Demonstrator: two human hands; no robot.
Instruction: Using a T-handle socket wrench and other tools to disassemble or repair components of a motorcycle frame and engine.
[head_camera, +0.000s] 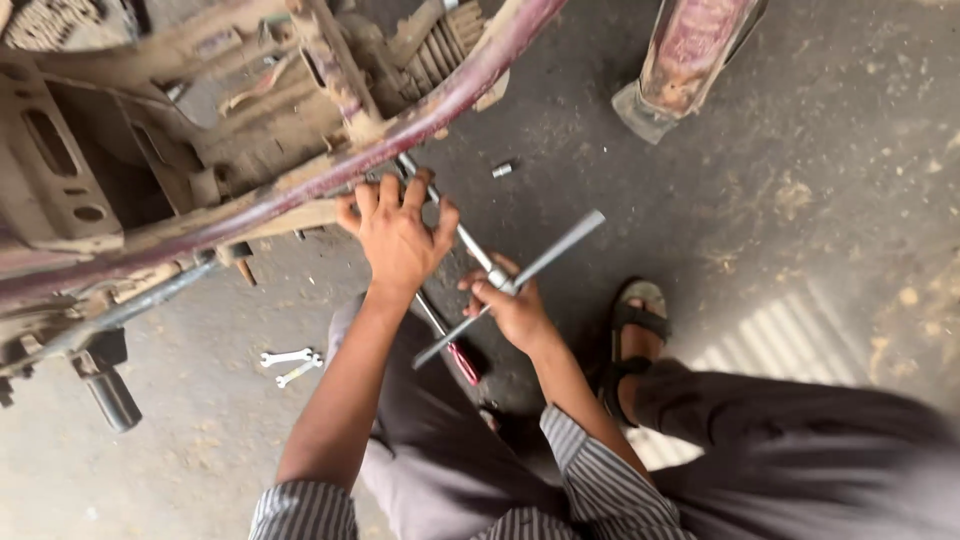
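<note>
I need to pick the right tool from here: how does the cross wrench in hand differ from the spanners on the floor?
The cross wrench is long, four-armed and held by the right hand, one arm reaching up to the dusty frame. The two spanners are short, flat, and lie untouched on the floor, left of the person's arm. The left hand rests on the frame. Both tools are bare silvery metal.

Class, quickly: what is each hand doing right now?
Left hand: open, fingers spread against the dusty maroon metal frame.
Right hand: closed on the silver cross-shaped wrench.

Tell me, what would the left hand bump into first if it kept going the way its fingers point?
Probably the maroon frame tube: the left hand points up at it, fingertips already at its edge, though depth is unclear.
</note>
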